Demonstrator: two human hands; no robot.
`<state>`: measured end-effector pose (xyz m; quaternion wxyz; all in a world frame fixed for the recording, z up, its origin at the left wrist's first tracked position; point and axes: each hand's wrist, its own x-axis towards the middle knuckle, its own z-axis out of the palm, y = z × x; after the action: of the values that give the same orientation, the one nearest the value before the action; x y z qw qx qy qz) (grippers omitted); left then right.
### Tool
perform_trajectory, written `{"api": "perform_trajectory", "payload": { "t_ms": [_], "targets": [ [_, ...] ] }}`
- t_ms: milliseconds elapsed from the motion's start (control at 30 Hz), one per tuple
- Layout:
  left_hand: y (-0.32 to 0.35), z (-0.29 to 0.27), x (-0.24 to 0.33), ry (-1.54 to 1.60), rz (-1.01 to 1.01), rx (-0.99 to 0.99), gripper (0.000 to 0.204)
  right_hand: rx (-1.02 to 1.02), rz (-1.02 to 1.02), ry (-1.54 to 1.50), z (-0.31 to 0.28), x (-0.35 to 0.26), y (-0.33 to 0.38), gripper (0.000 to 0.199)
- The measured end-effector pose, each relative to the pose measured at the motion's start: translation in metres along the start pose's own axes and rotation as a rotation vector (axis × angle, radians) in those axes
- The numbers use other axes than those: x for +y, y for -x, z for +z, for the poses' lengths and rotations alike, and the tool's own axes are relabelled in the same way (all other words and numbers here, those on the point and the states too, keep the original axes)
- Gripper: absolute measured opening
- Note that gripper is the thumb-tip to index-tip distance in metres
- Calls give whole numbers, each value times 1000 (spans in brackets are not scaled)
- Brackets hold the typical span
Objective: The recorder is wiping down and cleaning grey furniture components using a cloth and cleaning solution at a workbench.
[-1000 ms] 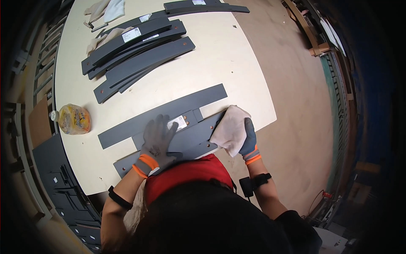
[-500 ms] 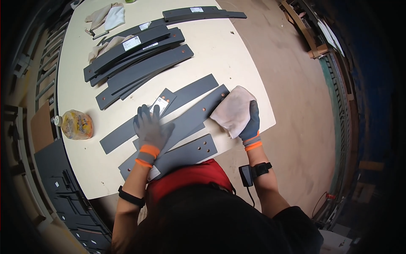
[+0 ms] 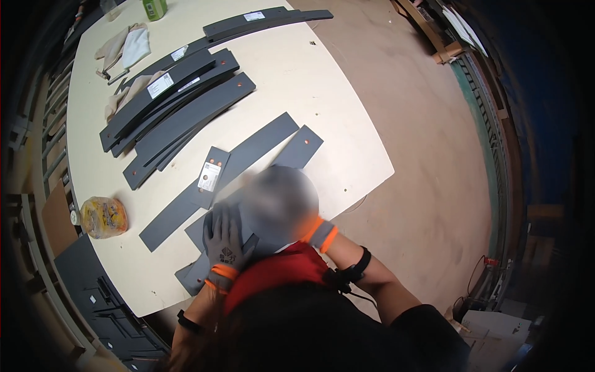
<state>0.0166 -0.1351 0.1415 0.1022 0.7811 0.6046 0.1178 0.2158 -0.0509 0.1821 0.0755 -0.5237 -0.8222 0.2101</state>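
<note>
My left hand (image 3: 225,238), in a grey glove with an orange cuff, lies with its fingers stretched flat on a dark grey panel (image 3: 197,230) near the table's front edge. Just right of it, my right hand (image 3: 300,218) is over the same panels, its fingers lost in a blur. Whether it holds the cloth does not show now. The far end of a long grey panel (image 3: 300,147) sticks out beyond the blur. Behind lies another long panel (image 3: 162,219), with a short drilled piece (image 3: 217,157) bearing a white label across it.
On the cream table (image 3: 291,80), curved grey panels (image 3: 192,105) lie stacked at the back left. More panels (image 3: 266,23) lie at the far edge. A plastic jug (image 3: 104,217) stands at the left, cloths (image 3: 135,47) and a green bottle (image 3: 155,8) farther back.
My right hand has swept left from the table's right side to the front panels, and the cloth it held is no longer clear. My left hand has shifted nearer my body. The view has moved.
</note>
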Motion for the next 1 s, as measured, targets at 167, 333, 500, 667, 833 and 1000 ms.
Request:
{"api": "perform_trajectory", "payload": {
  "t_ms": [167, 333, 500, 667, 833, 1000],
  "targets": [
    [1, -2, 0, 3, -18, -61, 74, -67, -42, 97, 18, 16, -32, 69],
    [-9, -3, 6, 23, 1, -108, 84, 304, 431, 188, -3, 100, -87, 61],
    [-3, 7, -3, 4, 27, -22, 82, -75, 65, 64, 23, 9, -19, 83],
    [-16, -10, 10, -3, -20, -121, 86, 92, 318, 223, -6, 81, -62, 73],
    [-14, -7, 9, -9, -15, -110, 88, 166, 284, 178, 8, 73, -59, 71],
    [-9, -2, 5, -18, -3, -88, 87, -87, -41, 71, 19, 33, -15, 82]
  ]
}}
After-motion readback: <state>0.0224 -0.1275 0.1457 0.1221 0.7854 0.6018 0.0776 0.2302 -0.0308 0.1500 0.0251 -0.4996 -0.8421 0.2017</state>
